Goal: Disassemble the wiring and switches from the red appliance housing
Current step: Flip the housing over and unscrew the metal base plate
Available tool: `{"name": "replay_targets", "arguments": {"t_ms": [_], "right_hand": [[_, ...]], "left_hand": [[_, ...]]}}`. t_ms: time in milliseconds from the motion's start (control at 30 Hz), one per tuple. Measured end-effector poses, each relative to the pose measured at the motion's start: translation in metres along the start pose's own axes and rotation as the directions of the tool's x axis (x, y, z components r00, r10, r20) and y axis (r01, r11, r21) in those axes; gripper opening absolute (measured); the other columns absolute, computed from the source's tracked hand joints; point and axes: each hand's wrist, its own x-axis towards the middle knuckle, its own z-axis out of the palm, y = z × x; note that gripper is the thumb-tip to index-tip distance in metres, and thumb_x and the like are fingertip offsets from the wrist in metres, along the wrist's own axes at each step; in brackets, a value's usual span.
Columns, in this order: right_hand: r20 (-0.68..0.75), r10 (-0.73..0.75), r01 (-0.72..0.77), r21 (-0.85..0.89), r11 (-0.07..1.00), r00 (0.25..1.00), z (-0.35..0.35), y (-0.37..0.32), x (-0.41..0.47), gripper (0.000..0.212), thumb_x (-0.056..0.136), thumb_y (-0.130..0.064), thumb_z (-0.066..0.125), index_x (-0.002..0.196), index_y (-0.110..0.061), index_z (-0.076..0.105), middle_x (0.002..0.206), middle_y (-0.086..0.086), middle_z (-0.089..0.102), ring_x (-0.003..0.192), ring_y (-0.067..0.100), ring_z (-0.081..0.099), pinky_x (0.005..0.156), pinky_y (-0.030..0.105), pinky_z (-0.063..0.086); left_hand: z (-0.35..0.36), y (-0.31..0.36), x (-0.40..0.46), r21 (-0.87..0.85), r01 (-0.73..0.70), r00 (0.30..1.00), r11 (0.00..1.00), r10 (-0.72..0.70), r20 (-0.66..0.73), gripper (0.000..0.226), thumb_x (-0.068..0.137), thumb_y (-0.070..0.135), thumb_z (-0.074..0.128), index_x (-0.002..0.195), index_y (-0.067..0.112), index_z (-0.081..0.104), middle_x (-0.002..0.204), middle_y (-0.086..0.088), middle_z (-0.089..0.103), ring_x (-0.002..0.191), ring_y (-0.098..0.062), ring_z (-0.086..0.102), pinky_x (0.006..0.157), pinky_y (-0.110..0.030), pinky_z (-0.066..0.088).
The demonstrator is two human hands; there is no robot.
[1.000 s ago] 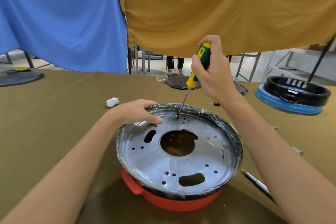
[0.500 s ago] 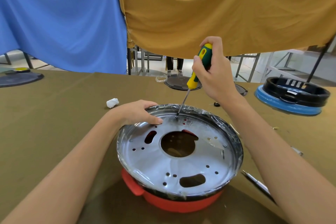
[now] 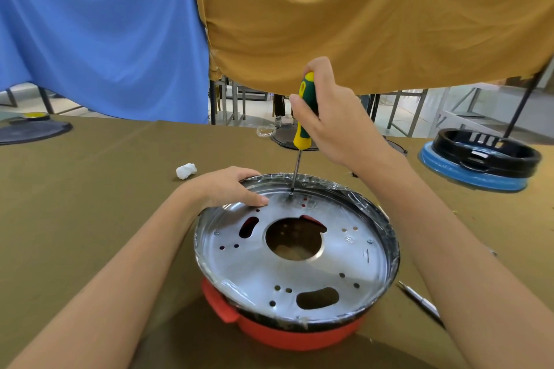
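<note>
The red housing (image 3: 287,335) is sitting on the olive-covered table (image 3: 90,189), directly in front of the person, with a shiny metal plate (image 3: 254,266) covering its open top. The right hand (image 3: 332,120) is clenching the green-and-yellow handle of a screwdriver (image 3: 304,117), holding it nearly upright so the tip is meeting a screw (image 3: 290,193) at the plate's far edge. The left hand (image 3: 227,187) is pressing on the far-left rim, fingers draped over the edge and thumb lying flat on the plate, steadying rather than gripping.

The plate is looking thin, stiff and slick, so the screwdriver tip is likely to skate if it leaves the screw head. A crinkled clear film (image 3: 359,198) is lining the rim and may be slippery underhand. The housing itself is appearing light enough to shift under turning force, so bracing at the rim or the red side handle (image 3: 218,302) seems the sensible hold. No wiring or switches are showing; they are probably lying beneath the plate.
</note>
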Motion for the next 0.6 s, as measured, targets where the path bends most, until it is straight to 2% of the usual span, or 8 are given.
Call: {"name": "replay_targets", "arguments": {"t_ms": [133, 233, 333, 400, 500, 600], "right_hand": [[0.004, 0.030, -0.029, -0.077, 0.997, 1.000, -0.005, -0.003, 0.001, 0.025, 0.105, -0.024, 0.047, 0.115, -0.003, 0.038, 0.064, -0.001, 0.047, 0.051, 0.018, 0.046, 0.049, 0.025, 0.032], [0.016, 0.049, -0.048, -0.073, 0.996, 0.999, -0.007, -0.004, 0.001, 0.023, 0.105, -0.023, 0.047, 0.113, -0.004, 0.037, 0.063, 0.000, 0.048, 0.050, 0.021, 0.046, 0.051, 0.024, 0.031], [0.050, 0.046, -0.043, -0.057, 0.997, 0.998, -0.007, -0.008, 0.000, 0.022, 0.104, -0.023, 0.047, 0.115, -0.007, 0.037, 0.066, 0.004, 0.051, 0.053, 0.026, 0.050, 0.051, 0.031, 0.037], [0.079, 0.067, -0.067, -0.001, 0.998, 0.995, -0.009, -0.009, 0.001, 0.020, 0.103, -0.022, 0.048, 0.115, -0.011, 0.037, 0.067, 0.003, 0.049, 0.051, 0.020, 0.047, 0.049, 0.034, 0.044], [0.146, 0.117, -0.136, 0.123, 0.983, 0.982, -0.017, -0.006, 0.002, 0.018, 0.099, -0.018, 0.051, 0.112, -0.016, 0.039, 0.065, -0.003, 0.043, 0.049, 0.006, 0.038, 0.047, 0.022, 0.040], [0.205, 0.101, -0.135, 0.160, 0.978, 0.974, -0.018, -0.008, 0.002, 0.019, 0.096, -0.016, 0.052, 0.112, -0.015, 0.041, 0.066, -0.004, 0.041, 0.049, 0.005, 0.037, 0.047, 0.017, 0.037]], "left_hand": [[0.000, 0.000, 0.000, -0.002, -0.011, 1.000, 1.000, 0.011, 0.008, 0.022, 0.084, 0.048, 0.072, 0.104, 0.041, 0.066, 0.094, 0.021, 0.072, 0.085, 0.000, 0.068, 0.092, -0.033, 0.052], [0.000, 0.000, 0.000, -0.014, -0.008, 1.000, 1.000, 0.008, 0.013, 0.021, 0.085, 0.047, 0.072, 0.104, 0.039, 0.066, 0.095, 0.018, 0.073, 0.089, -0.005, 0.070, 0.094, -0.037, 0.052], [0.000, 0.001, -0.001, -0.036, -0.011, 1.000, 0.999, 0.011, 0.023, 0.020, 0.085, 0.045, 0.073, 0.102, 0.038, 0.067, 0.095, 0.015, 0.074, 0.090, -0.008, 0.070, 0.095, -0.040, 0.053], [0.000, 0.001, -0.001, -0.040, -0.011, 1.000, 0.999, 0.012, 0.024, 0.019, 0.085, 0.045, 0.073, 0.102, 0.038, 0.067, 0.095, 0.015, 0.074, 0.089, -0.008, 0.071, 0.095, -0.040, 0.053], [0.000, 0.000, 0.000, -0.037, -0.007, 1.000, 0.999, 0.008, 0.026, 0.020, 0.085, 0.045, 0.073, 0.103, 0.040, 0.066, 0.095, 0.017, 0.074, 0.087, -0.005, 0.070, 0.094, -0.038, 0.053], [0.000, 0.001, 0.000, -0.040, -0.003, 1.000, 0.999, 0.004, 0.026, 0.021, 0.085, 0.044, 0.073, 0.104, 0.041, 0.065, 0.096, 0.017, 0.074, 0.090, -0.007, 0.070, 0.095, -0.039, 0.053]]}}
